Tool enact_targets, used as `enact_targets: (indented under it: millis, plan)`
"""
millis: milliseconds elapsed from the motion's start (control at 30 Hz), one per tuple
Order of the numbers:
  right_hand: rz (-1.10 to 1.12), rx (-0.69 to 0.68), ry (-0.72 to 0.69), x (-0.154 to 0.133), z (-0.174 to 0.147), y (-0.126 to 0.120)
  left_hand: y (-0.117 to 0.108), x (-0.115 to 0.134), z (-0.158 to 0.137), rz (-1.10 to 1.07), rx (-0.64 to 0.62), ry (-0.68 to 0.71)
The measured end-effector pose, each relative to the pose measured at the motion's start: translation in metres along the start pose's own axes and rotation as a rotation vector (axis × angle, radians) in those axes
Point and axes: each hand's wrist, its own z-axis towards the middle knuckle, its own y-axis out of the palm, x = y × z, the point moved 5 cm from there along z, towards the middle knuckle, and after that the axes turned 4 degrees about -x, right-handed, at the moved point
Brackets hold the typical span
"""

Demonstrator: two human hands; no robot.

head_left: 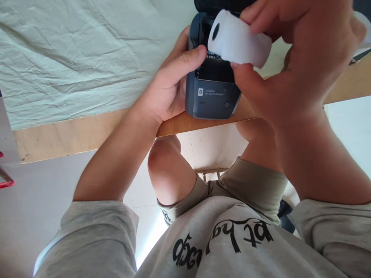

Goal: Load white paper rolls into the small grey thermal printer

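Observation:
My left hand (179, 73) grips the left side of a dark blue portable label printer (213, 98), its thumb on the edge of the paper bay. The printer's black lid (207, 5) is swung up at the far end. Between the thumb and fingers of my right hand (290, 58) is a white paper roll (236, 40) with a dark hole in its end. The roll is tilted over the open bay and covers much of it; whether it touches the inside I cannot tell. White print and a power symbol mark the printer's front.
A pale green wrinkled cloth (87, 58) covers the table, whose bare wooden edge (72, 129) runs below my hands. White material (363, 33) and a dark object show behind my right hand. A red-edged item (7, 183) is at far left. My knees are below the edge.

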Motion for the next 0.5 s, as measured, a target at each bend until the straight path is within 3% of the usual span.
enact_targets:
  millis: [100,167,333,500]
  plan:
    - [-0.38,-0.067,-0.164,-0.01,0.0,0.008,0.003,0.001,0.0,-0.014,-0.009,0.011]
    - [-0.494,-0.077,-0.217,-0.012,0.001,0.011,0.004,0.002,0.001,-0.018,-0.03,0.03]
    - [-0.604,-0.023,-0.32,-0.01,-0.003,0.009,0.003,0.005,0.001,0.025,-0.063,0.085]
    - [-0.641,-0.008,-0.458,-0.004,-0.025,0.017,0.001,0.007,-0.001,0.272,-0.06,0.099]
